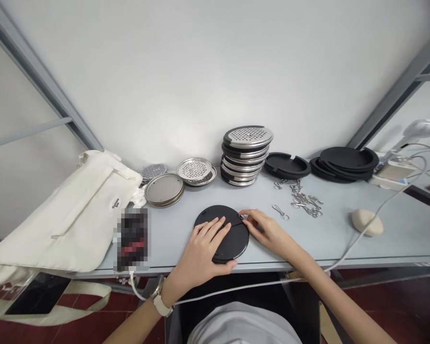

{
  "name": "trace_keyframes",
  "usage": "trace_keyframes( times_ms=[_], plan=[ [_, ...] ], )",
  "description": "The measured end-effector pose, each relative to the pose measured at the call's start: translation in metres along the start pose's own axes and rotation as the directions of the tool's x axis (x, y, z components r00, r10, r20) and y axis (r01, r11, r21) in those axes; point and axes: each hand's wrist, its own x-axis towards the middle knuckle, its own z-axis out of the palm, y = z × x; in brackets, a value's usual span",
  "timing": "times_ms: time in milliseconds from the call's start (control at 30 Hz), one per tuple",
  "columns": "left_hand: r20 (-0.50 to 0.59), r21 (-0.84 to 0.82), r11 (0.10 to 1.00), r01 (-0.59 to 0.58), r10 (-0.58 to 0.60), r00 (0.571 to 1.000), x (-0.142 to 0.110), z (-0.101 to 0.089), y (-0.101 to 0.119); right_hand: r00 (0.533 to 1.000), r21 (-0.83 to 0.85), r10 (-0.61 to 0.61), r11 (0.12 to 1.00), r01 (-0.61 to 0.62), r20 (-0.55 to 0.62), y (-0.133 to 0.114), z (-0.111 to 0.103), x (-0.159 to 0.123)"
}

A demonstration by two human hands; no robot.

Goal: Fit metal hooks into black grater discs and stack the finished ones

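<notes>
Nearest me, past the light clothing (243, 325) on the person's lap, a white cable (243, 287) runs across in front of the table, and a pale watch strap (162, 306) circles the left wrist. The left hand (206, 246) lies open over the black disc (236, 244), fingers slightly parted and pointing away to the right, thumb at the near rim. The disc rests flat close to the front edge of the table (329, 246); it is round, so its direction comes from a thin seam, which runs from under the left fingers to the right rim, angled slightly away. There the right hand (268, 234) has thumb and forefinger close together at the edge (whether they pinch something small, I cannot tell). To the left, the dark item (132, 239) is blurred into blocks, its markings unreadable. The cream bag (75, 215) beside it carries small dark lettering (115, 203), too tiny to read. Beyond the disc, to the right, one metal clip (280, 211) lies near a pile of clips (306, 203). Farther back stand plain metal plates (164, 188), perforated plates (194, 169), a tall stack (246, 155) and black trays (346, 162), before the white wall (215, 62).
</notes>
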Motion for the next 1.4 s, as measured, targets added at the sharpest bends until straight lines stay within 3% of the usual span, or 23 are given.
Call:
trace_keyframes(
  times_ms=[300,533,900,1200,1400],
  plan=[
    [0.01,-0.006,1.0,0.005,-0.005,1.0,0.0002,-0.0015,0.001,0.999,0.001,0.032,0.999,-0.032,0.03,-0.0006,-0.0007,0.0006],
    [0.005,0.001,1.0,0.012,-0.012,1.0,0.0001,-0.0003,0.0011,0.999,-0.004,0.045,0.999,-0.045,-0.026,0.001,0.0003,-0.0008],
    [0.009,0.004,1.0,0.014,-0.014,1.0,-0.0004,-0.0018,0.0013,0.996,0.023,-0.031,0.999,0.033,-0.083,-0.0024,-0.0009,0.0016],
    [0.009,0.011,1.0,0.012,-0.012,1.0,0.0002,-0.0007,0.0002,0.983,-0.106,-0.138,0.986,0.126,-0.123,-0.0071,-0.0053,0.0017],
    [0.004,0.012,1.0,0.006,-0.006,1.0,-0.0003,-0.0002,0.0005,0.982,-0.096,-0.15,0.986,0.14,-0.114,-0.007,-0.0049,0.0009]
  ],
)
